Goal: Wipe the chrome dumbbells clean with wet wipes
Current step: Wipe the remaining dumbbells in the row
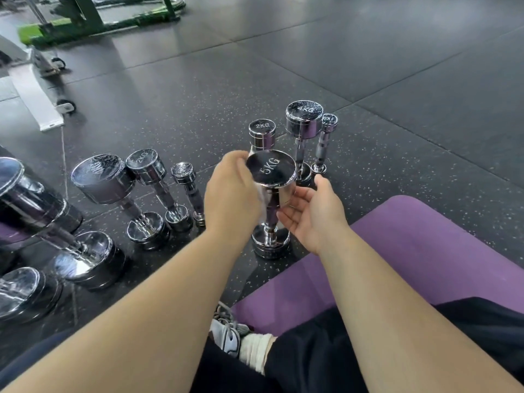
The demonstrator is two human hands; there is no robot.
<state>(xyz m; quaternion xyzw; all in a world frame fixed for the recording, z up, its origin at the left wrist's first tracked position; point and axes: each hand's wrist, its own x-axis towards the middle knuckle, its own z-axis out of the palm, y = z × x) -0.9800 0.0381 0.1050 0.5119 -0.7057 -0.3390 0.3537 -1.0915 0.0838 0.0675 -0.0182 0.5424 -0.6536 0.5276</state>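
- Wiping looks well under way on the 5KG dumbbell [270, 168], which stands upright on the floor just off the purple mat [425, 251].
- The left hand [232, 191] curls round a white wipe [262, 200] and presses it to the side of the top head. The right hand [314, 214], fingers loosely spread, steadies that head from beneath.
- Next, I'd judge, the wipe goes down the handle to the lower head without tipping the weight.
- Three cleaned-looking dumbbells [304, 117] stand close behind, and a row of others [147, 165] crowds the left.

Stamps: 5KG dumbbell [270, 168], 4KG dumbbell [304, 114], rear 2KG dumbbell [262, 129], L 2KG dumbbell [145, 163].
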